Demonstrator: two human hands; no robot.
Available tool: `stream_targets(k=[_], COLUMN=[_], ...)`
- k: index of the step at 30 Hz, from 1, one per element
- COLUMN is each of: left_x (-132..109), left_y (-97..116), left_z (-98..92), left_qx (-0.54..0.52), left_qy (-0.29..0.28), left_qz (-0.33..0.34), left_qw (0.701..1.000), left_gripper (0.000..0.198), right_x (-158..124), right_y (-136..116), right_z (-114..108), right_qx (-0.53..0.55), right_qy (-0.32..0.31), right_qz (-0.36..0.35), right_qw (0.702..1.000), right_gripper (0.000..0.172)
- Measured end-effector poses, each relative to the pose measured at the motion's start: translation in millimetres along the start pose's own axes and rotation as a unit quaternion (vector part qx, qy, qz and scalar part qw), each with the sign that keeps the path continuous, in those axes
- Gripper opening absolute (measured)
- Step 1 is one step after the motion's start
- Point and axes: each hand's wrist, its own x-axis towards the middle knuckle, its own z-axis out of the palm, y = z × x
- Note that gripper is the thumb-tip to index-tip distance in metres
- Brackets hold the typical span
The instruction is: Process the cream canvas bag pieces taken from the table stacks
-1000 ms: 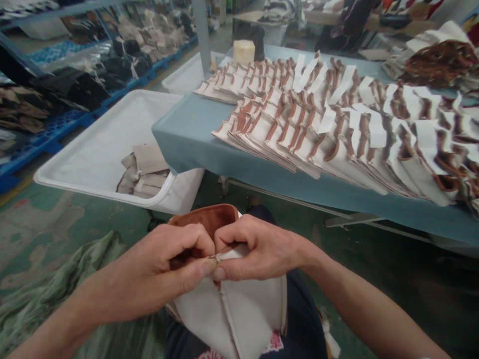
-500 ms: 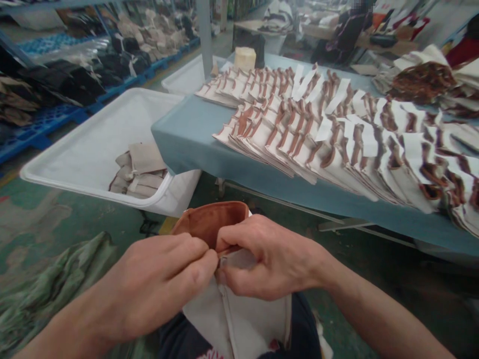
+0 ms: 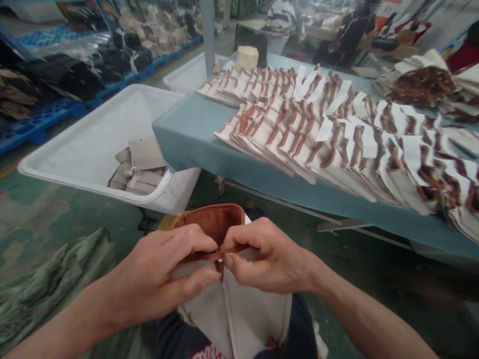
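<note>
A pale beige boot upper (image 3: 258, 314) with a reddish-brown lining stands upright over my lap, its wide opening at the top. My left hand (image 3: 164, 269) pinches the near rim just left of the vertical seam, with the thumb outside and the fingers over the edge. Right of that seam, my right hand (image 3: 265, 254) grips the same rim between thumb and curled forefinger. The fingertips of both hands almost meet at the seam top, where a short brown slit shows between the thumbs. The lower end of the upper is out of view.
Rows of similar uppers (image 3: 299, 134) lie overlapped on a blue-covered table (image 3: 183, 129), some with white strips. A white bin (image 3: 82, 119) at left holds beige bundles (image 3: 145, 159). Green cloth (image 3: 56, 279) lies on the floor. A person (image 3: 348, 35) sits at the back.
My left fingers have shifted from over the seam to the rim beside it, and the left thumb has dropped lower. A brown slit at the seam top now shows between my hands.
</note>
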Motion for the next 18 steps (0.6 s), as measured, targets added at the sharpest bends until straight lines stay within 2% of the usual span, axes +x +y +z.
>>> stream_targets(k=[3,5,9,11,13,16,18], left_x=[4.8,7.0,9.5,10.2,10.7,12.1,14.3], left_y=[1.1,-0.5,-5.6,-8.8,-11.4,-9.1,-1.6], left_z=[-5.5,-3.8,8.5,13.4,15.6,14.5,12.8], left_qx=[-0.057,-0.032,0.091,0.117,0.108,0.091,0.090], left_qy=[-0.074,-0.080,0.028,0.052,0.032,-0.016,-0.044], left_qz=[-0.021,0.008,0.135,0.153,0.133,0.081,0.057], left_qw=[0.995,0.996,0.986,0.980,0.985,0.992,0.993], left_gripper=[0.025,0.030,0.040,0.045,0.047,0.041,0.036], right_x=[-5.5,-8.9,-12.9,-12.9,-12.8,-14.4,-16.8], right_y=[-3.3,-2.1,7.1,12.3,15.3,12.7,6.5], right_z=[-2.9,-2.6,1.0,1.2,-1.5,-10.8,-18.0], right_qx=[-0.109,-0.099,0.052,0.080,0.039,-0.105,-0.187], right_qy=[0.011,0.010,-0.016,-0.018,-0.010,-0.011,-0.029], right_qz=[-0.076,-0.079,-0.021,-0.017,-0.053,-0.119,-0.124], right_qw=[0.991,0.992,0.998,0.996,0.998,0.987,0.974], right_gripper=[0.015,0.015,0.016,0.019,0.021,0.020,0.022])
